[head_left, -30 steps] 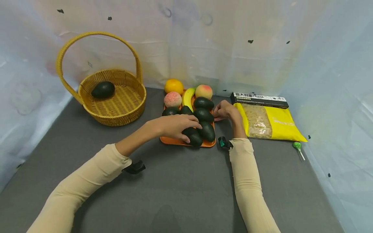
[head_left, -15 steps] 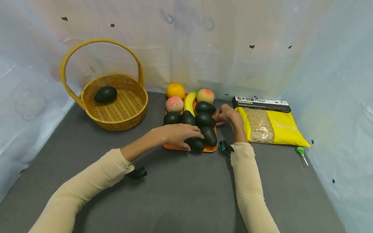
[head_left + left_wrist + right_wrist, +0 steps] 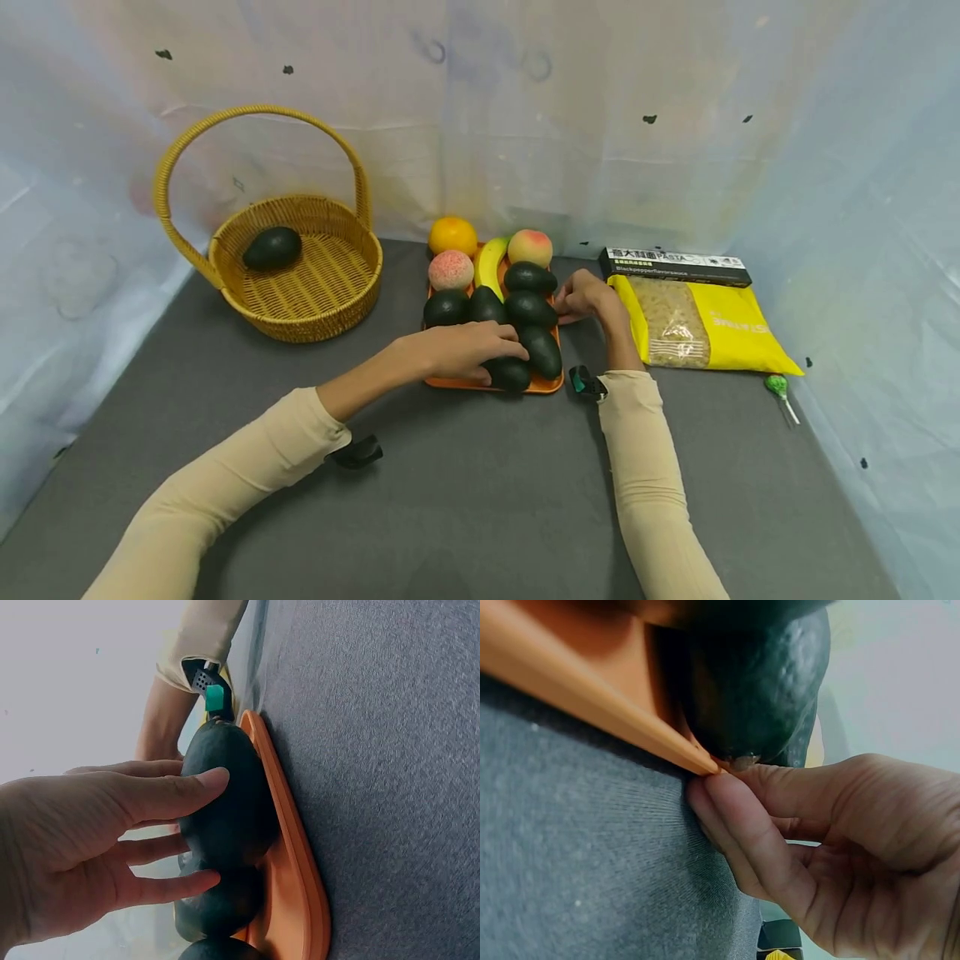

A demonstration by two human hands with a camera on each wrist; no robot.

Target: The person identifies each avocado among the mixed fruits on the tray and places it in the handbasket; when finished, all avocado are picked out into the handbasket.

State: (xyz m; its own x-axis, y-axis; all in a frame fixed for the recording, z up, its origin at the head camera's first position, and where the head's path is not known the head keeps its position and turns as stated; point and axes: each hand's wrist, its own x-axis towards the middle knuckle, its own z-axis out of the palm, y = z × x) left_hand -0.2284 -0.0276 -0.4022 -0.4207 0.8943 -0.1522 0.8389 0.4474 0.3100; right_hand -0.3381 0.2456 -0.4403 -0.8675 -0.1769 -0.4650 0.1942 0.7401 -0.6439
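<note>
1. Desk (image 3: 510, 517): grey cloth-like surface, carrying the orange tray (image 3: 307, 900) and all pieces below.
2. Wicker basket (image 3: 318, 323): golden, tall arched handle; left of the tray, well apart; one dark avocado (image 3: 273, 248) inside.
3. Orange tray: shallow, rimmed, loaded with fruit.
4. Yellow packet (image 3: 738, 333): clear window, pale contents; lying right of the tray.
5. Pasta box (image 3: 678, 268): black and white, printed "PASTA"; right of the tray, along the packet's far edge.
6. Left hand (image 3: 463, 346): above the tray's near edge; fingers spread apart round the front avocado (image 3: 512, 379), thumb on its near face.
7. Right hand (image 3: 583, 296): at the tray's right side; fingers and thumb together, clamped on the rim.
8. Banana (image 3: 489, 262): yellow, in the tray's far half, partly covered.
9. Other avocados (image 3: 531, 310): five visible, dark green, crowding the tray's middle and right.
10. Orange (image 3: 453, 236): tray's far left corner.
11. Peaches, two: a speckled pink peach (image 3: 451, 270) at the tray's left, a yellow-pink peach (image 3: 530, 247) at its far right.
12. Lollipop (image 3: 777, 385): green top, white stick; well right of the tray.
</note>
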